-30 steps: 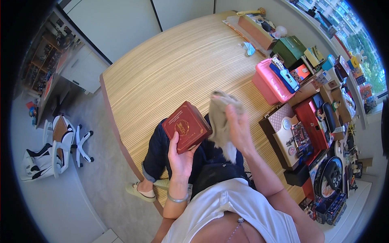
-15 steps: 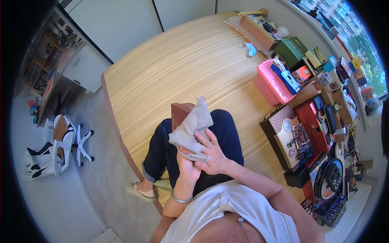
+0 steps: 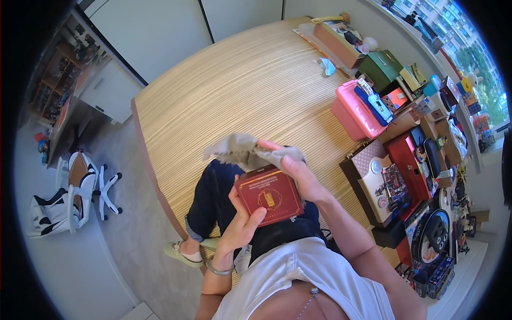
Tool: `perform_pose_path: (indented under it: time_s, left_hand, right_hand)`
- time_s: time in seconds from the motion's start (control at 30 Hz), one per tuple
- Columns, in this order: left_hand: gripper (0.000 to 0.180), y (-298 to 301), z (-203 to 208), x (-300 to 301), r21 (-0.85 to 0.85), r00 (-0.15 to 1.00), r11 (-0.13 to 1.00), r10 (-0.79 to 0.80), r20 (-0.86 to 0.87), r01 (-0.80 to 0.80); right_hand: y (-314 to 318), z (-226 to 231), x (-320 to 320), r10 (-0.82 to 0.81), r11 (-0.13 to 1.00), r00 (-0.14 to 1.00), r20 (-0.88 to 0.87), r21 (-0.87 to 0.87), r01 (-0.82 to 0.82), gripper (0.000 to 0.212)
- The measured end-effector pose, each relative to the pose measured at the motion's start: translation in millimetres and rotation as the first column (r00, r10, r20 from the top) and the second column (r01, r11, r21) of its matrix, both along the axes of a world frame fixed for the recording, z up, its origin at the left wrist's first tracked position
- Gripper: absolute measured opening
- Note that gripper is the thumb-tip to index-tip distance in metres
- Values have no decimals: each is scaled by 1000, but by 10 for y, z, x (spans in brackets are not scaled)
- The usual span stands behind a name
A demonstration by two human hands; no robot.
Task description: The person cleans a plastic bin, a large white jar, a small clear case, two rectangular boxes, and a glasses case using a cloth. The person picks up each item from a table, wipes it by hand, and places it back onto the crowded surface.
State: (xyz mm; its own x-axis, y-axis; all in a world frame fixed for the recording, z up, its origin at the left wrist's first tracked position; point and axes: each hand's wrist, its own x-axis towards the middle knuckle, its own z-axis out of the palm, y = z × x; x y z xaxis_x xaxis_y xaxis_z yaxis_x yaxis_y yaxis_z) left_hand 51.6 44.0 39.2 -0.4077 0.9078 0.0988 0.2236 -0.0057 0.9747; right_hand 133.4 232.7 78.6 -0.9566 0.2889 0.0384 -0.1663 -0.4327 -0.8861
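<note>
Far left: white-and-black swivel chair (image 3: 80,192) on grey floor (image 3: 133,240). Next, left hand (image 3: 242,226): grip closed on the dark red box (image 3: 271,198), thumb on its gold-marked face, fingers round its left side. Box held tilted, close to the seated person's lap (image 3: 216,186). Grey cloth (image 3: 237,149) at the box's upper edge, loose end trailing left; whether they touch, I cannot tell. Right hand (image 3: 300,177): grip closed on the cloth, fingers extended. Farther right, well apart: pink bin (image 3: 348,118) on ribbed mat (image 3: 224,90), blue case (image 3: 370,104) on top.

the red box (image 3: 277,194) looks like smooth card, the grey cloth (image 3: 234,148) rough, the pink tub (image 3: 349,118) glossy plastic.
</note>
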Motion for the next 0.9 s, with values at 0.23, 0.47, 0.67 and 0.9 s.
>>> perform_pose_path:
  time_s: [0.23,0.47,0.67,0.9]
  left_hand:
    - [78,210,93,103,274,870,891,219,443,-363]
    - [69,373,-227,373,239,705,696,521,481,-677]
    - [91,341,-15,423,153,824,847,428,372,-509]
    - [91,208,305,3,256,865,916,160,476,-310]
  right_hand:
    - [-348,-161,-100,-380,890,921,81,-238,388,52]
    - [-955,-757,48,-628,775,775,71,-39,631,52]
    - [-666,-261,98,-574,819,813,-95,-76,569,63]
    - [-281,33,40,-536,816,844,-2,257,519,41]
